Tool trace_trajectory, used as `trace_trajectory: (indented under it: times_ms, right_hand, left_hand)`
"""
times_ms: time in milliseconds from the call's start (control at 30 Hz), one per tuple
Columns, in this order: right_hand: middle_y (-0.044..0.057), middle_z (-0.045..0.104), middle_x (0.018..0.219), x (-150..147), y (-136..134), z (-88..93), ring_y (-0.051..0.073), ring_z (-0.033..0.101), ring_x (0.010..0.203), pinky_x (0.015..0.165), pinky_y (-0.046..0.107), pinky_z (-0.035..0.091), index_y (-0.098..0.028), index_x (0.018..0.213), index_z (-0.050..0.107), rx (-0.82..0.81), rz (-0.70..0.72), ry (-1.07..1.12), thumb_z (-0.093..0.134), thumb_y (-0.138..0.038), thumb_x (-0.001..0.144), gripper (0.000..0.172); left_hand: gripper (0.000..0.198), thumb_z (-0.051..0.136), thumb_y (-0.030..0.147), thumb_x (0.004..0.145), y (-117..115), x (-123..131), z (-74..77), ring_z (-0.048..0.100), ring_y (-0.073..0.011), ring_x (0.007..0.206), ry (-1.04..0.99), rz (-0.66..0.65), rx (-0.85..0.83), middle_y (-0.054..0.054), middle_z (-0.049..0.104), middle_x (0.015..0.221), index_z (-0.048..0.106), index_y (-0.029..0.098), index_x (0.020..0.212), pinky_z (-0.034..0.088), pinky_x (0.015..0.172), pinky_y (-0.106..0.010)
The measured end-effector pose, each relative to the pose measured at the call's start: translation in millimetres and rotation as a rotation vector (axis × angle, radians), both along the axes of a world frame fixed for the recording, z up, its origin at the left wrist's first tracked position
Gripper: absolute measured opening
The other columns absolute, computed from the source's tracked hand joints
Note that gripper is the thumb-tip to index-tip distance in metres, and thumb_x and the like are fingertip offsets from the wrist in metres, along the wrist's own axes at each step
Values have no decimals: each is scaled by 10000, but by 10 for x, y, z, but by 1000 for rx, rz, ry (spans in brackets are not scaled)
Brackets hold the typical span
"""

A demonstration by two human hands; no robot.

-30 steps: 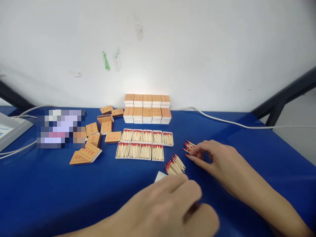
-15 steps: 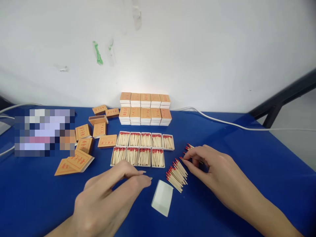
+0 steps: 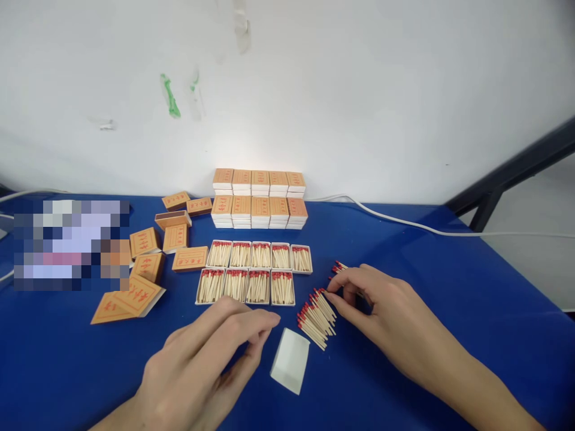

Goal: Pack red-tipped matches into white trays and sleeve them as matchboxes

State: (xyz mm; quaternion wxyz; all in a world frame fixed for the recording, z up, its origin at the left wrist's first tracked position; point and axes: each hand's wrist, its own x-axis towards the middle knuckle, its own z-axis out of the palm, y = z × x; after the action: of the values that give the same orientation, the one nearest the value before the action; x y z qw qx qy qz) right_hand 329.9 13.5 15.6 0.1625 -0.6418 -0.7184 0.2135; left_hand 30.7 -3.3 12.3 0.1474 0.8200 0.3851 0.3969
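My right hand (image 3: 368, 299) pinches with thumb and forefinger at a red-headed match, beside a loose heap of matches (image 3: 317, 320). More matches (image 3: 340, 265) stick out behind its fingers, partly hidden. Over the table to the left, my left hand (image 3: 206, 359) has its thumb and forefinger tips brought together, with nothing visible between them. Between the hands lies a plain white matchbox tray (image 3: 290, 362); whether its hollow faces up is hard to tell. Beyond the left hand, two rows of white trays filled with matches (image 3: 258, 286) sit side by side.
Stacks of orange-topped matchboxes (image 3: 259, 206) stand by the wall. Several orange matchbox sleeves (image 3: 191, 258) are scattered at the left, near a blurred-out item (image 3: 72, 239). A white cable (image 3: 395, 220) runs along the back of the blue table (image 3: 449, 287).
My left hand has turned so the forefinger points over the thumb. My right hand stays at the match heap, fingertips barely moved. The view has shifted slightly to the right.
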Motion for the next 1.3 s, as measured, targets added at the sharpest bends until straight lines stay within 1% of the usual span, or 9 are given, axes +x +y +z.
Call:
trace_trajectory:
  times_ms: [233, 467, 667, 800, 900, 967, 1067, 1133, 1300]
  right_hand:
    - [-30, 725, 865, 24, -14, -17, 186, 691, 757, 675, 338, 497, -313, 1010, 757, -19, 23, 0, 706, -302, 1092, 97]
    - [-26, 723, 862, 23, 3, -25, 195, 696, 764, 672, 345, 492, -319, 1009, 760, -11, 28, 18, 701, -296, 1084, 98]
    - [-21, 723, 869, -1, 9, -9, 193, 677, 744, 675, 350, 478, -321, 994, 760, -43, 15, 21, 667, -381, 1116, 165]
    - [-14, 759, 912, -6, -15, 20, 199, 691, 784, 685, 353, 474, -322, 1002, 766, -45, 22, 48, 595, -463, 1159, 272]
    - [-7, 784, 940, 4, -26, 38, 206, 707, 814, 700, 357, 484, -319, 1003, 779, -42, 23, 51, 578, -490, 1165, 310]
    - [-6, 793, 934, 31, -19, 38, 209, 716, 813, 707, 359, 494, -324, 1009, 798, -24, 12, 50, 595, -494, 1159, 304]
    - [-5, 806, 923, 113, 10, 29, 213, 712, 779, 690, 362, 496, -337, 1050, 834, 59, -45, 33, 646, -512, 1140, 273]
    - [-2, 797, 881, 184, 31, 26, 219, 681, 721, 649, 366, 476, -342, 1076, 850, 132, -93, -3, 685, -526, 1117, 250]
    - [-8, 786, 844, 286, 47, 36, 224, 654, 686, 626, 363, 471, -350, 1056, 867, 194, -79, -49, 782, -450, 1047, 131]
  left_hand:
    - [286, 618, 60, 1110, 33, 36, -60, 693, -73, 727, 16, 28, 32, 59, 628, 878, 725, 260, 1285, 613, 745, -165]
    - [394, 563, 5, 1127, -29, -37, -118, 641, -70, 694, -48, -69, -28, 61, 565, 861, 684, 239, 1419, 595, 698, -176]
    - [347, 582, 42, 1155, -75, -54, -74, 758, -99, 926, -57, -123, -52, 7, 747, 1083, 679, 241, 1423, 652, 898, -181]
    - [234, 631, 69, 1158, -39, -6, -51, 694, -90, 809, -45, -78, -48, 21, 674, 969, 720, 224, 1308, 614, 803, -184]
    - [189, 642, 74, 1162, -4, -11, -40, 697, -98, 822, 15, -107, -13, 1, 676, 1018, 736, 226, 1222, 598, 779, -211]
    - [206, 616, 104, 1185, 9, -45, -45, 757, -118, 956, 45, -121, -2, -27, 719, 1137, 744, 238, 1276, 632, 876, -215]
    - [373, 517, 104, 1213, 11, -129, -75, 785, -134, 1251, 113, -148, -14, -46, 758, 1399, 691, 258, 1506, 636, 1111, -210]
    - [443, 496, 87, 1208, 5, -186, -99, 787, -128, 1303, 134, -163, -22, -28, 776, 1458, 647, 261, 1587, 622, 1177, -209]
    - [332, 514, 160, 1230, -12, -235, -98, 835, -139, 1139, 112, -172, -2, -19, 848, 1292, 702, 256, 1488, 696, 1000, -207]
